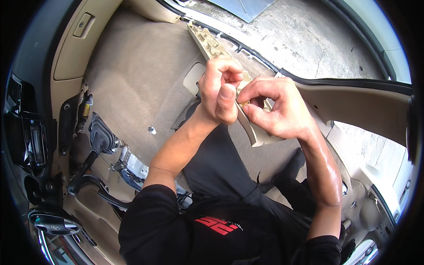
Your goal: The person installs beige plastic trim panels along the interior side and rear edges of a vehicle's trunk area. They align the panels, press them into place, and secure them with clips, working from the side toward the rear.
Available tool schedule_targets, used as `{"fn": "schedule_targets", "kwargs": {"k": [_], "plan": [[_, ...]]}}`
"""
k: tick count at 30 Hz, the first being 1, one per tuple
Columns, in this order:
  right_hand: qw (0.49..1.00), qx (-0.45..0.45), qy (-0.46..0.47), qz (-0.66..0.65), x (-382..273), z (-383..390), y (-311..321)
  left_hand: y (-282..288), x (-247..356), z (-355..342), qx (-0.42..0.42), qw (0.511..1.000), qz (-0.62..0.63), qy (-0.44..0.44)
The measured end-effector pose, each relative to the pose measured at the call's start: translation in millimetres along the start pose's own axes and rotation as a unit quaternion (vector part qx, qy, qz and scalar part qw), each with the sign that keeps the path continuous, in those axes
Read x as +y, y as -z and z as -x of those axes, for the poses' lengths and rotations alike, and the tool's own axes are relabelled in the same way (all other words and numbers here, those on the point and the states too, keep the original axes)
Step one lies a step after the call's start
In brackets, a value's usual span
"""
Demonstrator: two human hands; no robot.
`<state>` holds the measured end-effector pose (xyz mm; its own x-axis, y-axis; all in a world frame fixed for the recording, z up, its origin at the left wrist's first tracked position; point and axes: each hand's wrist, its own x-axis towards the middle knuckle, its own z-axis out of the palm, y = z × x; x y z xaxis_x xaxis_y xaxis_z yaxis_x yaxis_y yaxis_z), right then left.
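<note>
Near my left side, the gear lever (pixel 84 172) is leaning out above bare metal bracketry (pixel 134 164). Just beyond my lap, the beige trim panel (pixel 260 134) is lying aslant under my hands, its ribbed far end pointing toward the door sill (pixel 240 44). My right hand (pixel 280 104) is pinching a small yellowish piece (pixel 244 104) between thumb and forefinger at the panel's edge. My left hand (pixel 218 95) is curling its fingers beside it, thumb raised; whether they are gripping the panel, I cannot tell. By my judgement, the panel is already lying loose, and the small piece is keeping me busy: letting go of it is not yet done, nor is the panel sitting fixed anywhere. Farther left, past the carpet (pixel 137 66), the glove compartment (pixel 73 48) is sitting shut, hiding whatever it is holding. Farthest off, a bluish sheet (pixel 247 9) is resting on concrete (pixel 309 44) outside.
</note>
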<state>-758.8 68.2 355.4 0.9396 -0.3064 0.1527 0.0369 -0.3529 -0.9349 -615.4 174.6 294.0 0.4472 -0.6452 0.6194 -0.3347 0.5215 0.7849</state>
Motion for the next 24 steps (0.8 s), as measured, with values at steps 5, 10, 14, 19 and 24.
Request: {"fn": "schedule_targets", "kwargs": {"k": [5,10,14,19,24], "plan": [[0.998,-0.03,-0.031,-0.036,-1.8,24.5,25.4,-13.8,-7.2,-14.0,-0.03,0.998,-0.024,-0.058],[0.967,-0.003,-0.158,0.201,-38.3,48.3,28.7,-73.3,-16.7,-45.0,-0.083,0.992,-0.086,-0.036],[0.952,0.126,-0.221,0.172,2.0,53.6,55.1,-109.9,-37.0,-64.9,-0.041,0.994,-0.094,-0.033],[0.923,0.253,-0.254,-0.138,63.5,91.8,125.5,-87.1,-100.7,-58.6,0.162,0.963,-0.21,-0.043],[0.897,0.235,-0.229,-0.297,90.0,95.5,146.9,8.6,-191.1,-20.9,0.267,0.814,0.159,0.491]]}}
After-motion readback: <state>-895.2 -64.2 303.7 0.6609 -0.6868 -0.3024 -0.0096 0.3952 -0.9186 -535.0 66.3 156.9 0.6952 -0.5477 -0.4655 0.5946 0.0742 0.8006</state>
